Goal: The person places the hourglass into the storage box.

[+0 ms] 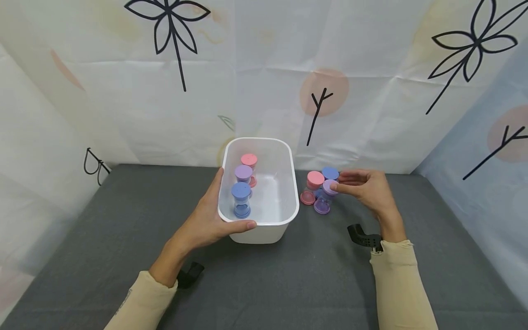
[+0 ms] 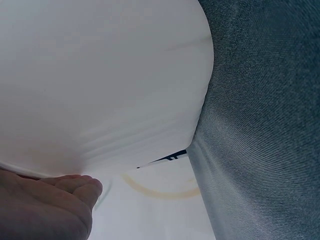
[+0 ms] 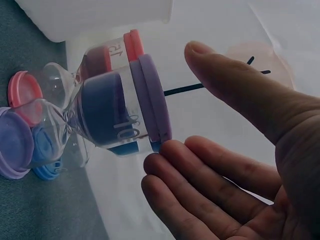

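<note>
My left hand [image 1: 202, 224] holds a white plastic bin [image 1: 274, 201] at its near left corner, thumb along the front rim and fingers at the left side. Inside stand a pink [image 1: 249, 159], a purple [image 1: 243, 173] and a blue hourglass sand timer [image 1: 241, 191], lined up along the left. To the right of the bin, a purple sand timer [image 3: 150, 97], a pink one [image 1: 315, 179] and a blue one [image 1: 330, 173] stand close together. My right hand [image 1: 363, 188] is at the purple lid, fingertips by its edge, the thumb apart from it in the right wrist view.
Dark grey cloth [image 1: 297, 284] covers the table. A white patterned sheet [image 1: 264, 91] hangs behind the bin and round the sides. Black straps [image 1: 365, 237] sit on both wrists.
</note>
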Tool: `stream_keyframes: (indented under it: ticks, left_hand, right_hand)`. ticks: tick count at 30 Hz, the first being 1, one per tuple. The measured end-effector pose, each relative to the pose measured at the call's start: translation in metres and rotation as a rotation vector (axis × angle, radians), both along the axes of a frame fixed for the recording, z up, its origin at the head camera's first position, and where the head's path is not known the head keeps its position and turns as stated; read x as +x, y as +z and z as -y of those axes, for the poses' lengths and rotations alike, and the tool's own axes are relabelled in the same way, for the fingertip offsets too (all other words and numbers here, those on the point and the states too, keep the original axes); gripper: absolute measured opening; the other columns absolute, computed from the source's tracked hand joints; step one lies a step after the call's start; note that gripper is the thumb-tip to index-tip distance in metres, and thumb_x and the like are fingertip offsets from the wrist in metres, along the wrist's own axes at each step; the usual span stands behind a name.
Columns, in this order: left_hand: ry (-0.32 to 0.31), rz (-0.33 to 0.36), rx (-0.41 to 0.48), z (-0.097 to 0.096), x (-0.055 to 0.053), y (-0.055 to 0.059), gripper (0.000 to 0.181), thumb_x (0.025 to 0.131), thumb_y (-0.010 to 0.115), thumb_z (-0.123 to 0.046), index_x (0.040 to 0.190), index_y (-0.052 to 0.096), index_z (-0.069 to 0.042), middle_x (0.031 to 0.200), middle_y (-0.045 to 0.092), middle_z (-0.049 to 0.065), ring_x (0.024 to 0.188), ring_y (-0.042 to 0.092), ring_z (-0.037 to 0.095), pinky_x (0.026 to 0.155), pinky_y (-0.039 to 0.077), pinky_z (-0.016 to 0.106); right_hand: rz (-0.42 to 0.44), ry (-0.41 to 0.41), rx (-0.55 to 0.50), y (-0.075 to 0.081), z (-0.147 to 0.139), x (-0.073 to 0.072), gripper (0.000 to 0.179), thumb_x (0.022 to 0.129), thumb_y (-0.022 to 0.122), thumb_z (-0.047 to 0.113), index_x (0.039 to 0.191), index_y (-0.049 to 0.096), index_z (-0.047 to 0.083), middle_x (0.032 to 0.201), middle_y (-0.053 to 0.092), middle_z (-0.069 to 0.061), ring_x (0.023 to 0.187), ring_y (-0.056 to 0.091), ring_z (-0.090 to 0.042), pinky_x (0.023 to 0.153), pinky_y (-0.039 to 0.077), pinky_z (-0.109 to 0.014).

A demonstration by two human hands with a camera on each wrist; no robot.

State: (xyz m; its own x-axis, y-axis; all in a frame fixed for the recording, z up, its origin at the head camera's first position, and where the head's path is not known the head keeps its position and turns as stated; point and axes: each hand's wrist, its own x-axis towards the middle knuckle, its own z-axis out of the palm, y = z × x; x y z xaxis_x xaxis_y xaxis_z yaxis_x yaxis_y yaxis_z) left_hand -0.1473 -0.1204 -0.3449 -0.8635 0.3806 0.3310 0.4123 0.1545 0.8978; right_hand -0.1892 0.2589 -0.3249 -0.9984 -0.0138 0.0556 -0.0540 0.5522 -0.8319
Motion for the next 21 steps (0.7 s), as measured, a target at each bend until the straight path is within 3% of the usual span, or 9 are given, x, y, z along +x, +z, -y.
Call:
stream_keyframes:
  ticks: [7, 12, 21]
  left_hand:
    - [-0.004, 0.023, 0.008, -0.004, 0.011, 0.019, 0.117, 0.071, 0.093, -0.009, 0.158, 0.019, -0.034, 0.145, 0.046, -0.004, 0.127, 0.053, 0.037, 0.098, 0.048, 0.057]
    - [-0.001, 0.03, 0.004, -0.004, 0.011, 0.02, 0.118, 0.071, 0.093, -0.009, 0.158, 0.019, -0.034, 0.145, 0.046, -0.004, 0.127, 0.053, 0.037, 0.099, 0.048, 0.055]
    - [-0.003, 0.04, 0.013, -0.004, 0.011, 0.019, 0.117, 0.071, 0.093, -0.01, 0.158, 0.019, -0.032, 0.145, 0.047, -0.004, 0.128, 0.052, 0.037, 0.101, 0.043, 0.064]
  right_hand:
    - [0.042, 0.023, 0.045, -0.005, 0.0, -0.004, 0.06, 0.08, 0.088, 0.037, 0.123, 0.069, 0.0, 0.117, 0.071, -0.019, 0.099, 0.069, -0.015, 0.088, 0.051, -0.036]
    - [0.048, 0.05, 0.093, -0.009, 0.002, -0.006, 0.061, 0.077, 0.09, 0.037, 0.121, 0.07, 0.0, 0.115, 0.071, -0.018, 0.103, 0.069, -0.027, 0.087, 0.053, -0.04]
    - [0.036, 0.074, 0.163, -0.011, 0.006, -0.006, 0.06, 0.076, 0.092, 0.034, 0.12, 0.071, -0.002, 0.109, 0.073, -0.017, 0.099, 0.069, -0.028, 0.081, 0.053, -0.037]
